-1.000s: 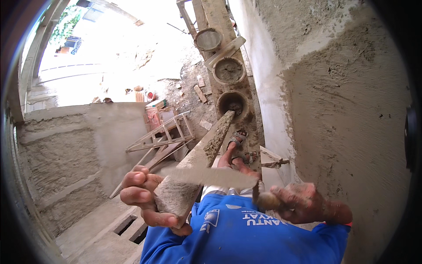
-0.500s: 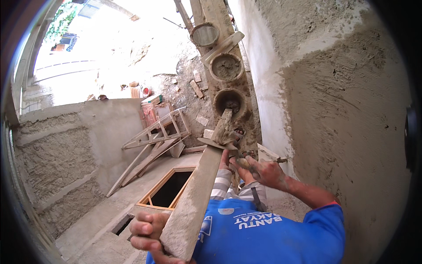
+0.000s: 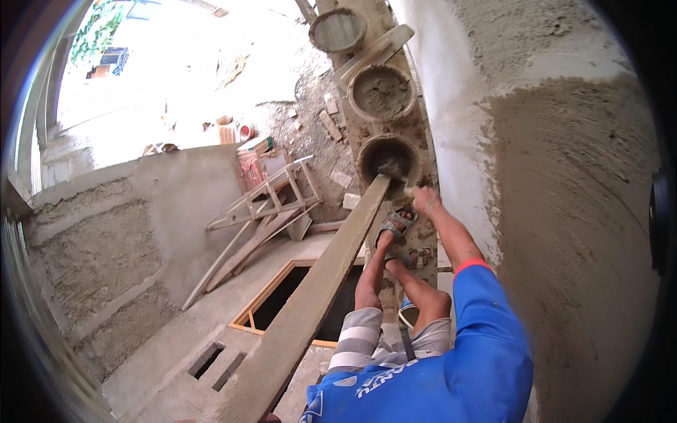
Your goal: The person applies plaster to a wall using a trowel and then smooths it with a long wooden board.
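A long wooden board, smeared with wet mortar, slants from the lower edge to the nearest mortar bucket. Its far end rests at or just over the bucket's near rim. Only slivers of my left hand show at the bottom edge, on the board's near end; most of it is out of the picture. My right hand is closed around the handle of a trowel at the bucket's right rim. The trowel's blade is hard to make out against the grey mortar in the bucket.
A second mortar bucket, a loose plank and a third round container stand beyond on the walkway. A wood-framed floor opening lies under the board. Fresh plaster covers the right wall. Timber frames lean at left.
My right hand has moved forward with the trowel, from scraping mortar along the board to the nearest bucket. The board's near end has dropped toward the lower edge, carrying my left hand mostly out of view.
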Motion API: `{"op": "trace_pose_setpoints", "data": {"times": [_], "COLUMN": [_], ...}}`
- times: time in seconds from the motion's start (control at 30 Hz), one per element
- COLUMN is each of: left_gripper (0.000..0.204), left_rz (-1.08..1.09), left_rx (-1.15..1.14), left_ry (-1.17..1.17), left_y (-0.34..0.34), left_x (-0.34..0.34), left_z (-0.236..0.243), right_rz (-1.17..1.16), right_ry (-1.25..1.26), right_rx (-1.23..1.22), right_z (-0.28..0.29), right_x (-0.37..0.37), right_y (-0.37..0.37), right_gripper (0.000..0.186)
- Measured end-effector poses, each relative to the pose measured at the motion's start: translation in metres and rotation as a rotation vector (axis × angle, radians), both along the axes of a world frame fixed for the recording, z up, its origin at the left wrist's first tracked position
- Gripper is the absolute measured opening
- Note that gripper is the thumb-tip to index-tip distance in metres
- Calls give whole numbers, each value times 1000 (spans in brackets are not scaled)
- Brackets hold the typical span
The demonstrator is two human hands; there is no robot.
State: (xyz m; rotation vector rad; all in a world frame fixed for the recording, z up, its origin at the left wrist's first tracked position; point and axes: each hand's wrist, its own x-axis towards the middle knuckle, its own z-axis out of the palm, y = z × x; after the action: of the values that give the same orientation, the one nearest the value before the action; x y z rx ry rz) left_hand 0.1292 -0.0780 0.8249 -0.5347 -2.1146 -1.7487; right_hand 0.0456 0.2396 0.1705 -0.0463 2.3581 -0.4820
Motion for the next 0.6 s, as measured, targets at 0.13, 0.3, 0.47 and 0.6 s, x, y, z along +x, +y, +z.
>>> {"op": "trace_pose_setpoints", "data": {"times": [0.13,0.3,0.47,0.6], "left_gripper": [60,68,68,58], "left_rz": [7,131,-34,43], "left_rx": [0,-125,-364,-261], "left_ry": [23,123,124,244], "left_y": [-20,8,-2,19], "left_x": [-4,-35,-52,-67], "left_z": [-2,-26,20,68], "right_rz": [-129,-393,-422,-389], "right_ry": [-59,-72,-4,3], "right_rx": [-68,-167,-143,-120], "right_z": [25,83,85,51], "right_x": [-26,-7,-12,-38], "right_y": [-15,-14,-8,-12], "right_gripper": [30,36,42,49]}}
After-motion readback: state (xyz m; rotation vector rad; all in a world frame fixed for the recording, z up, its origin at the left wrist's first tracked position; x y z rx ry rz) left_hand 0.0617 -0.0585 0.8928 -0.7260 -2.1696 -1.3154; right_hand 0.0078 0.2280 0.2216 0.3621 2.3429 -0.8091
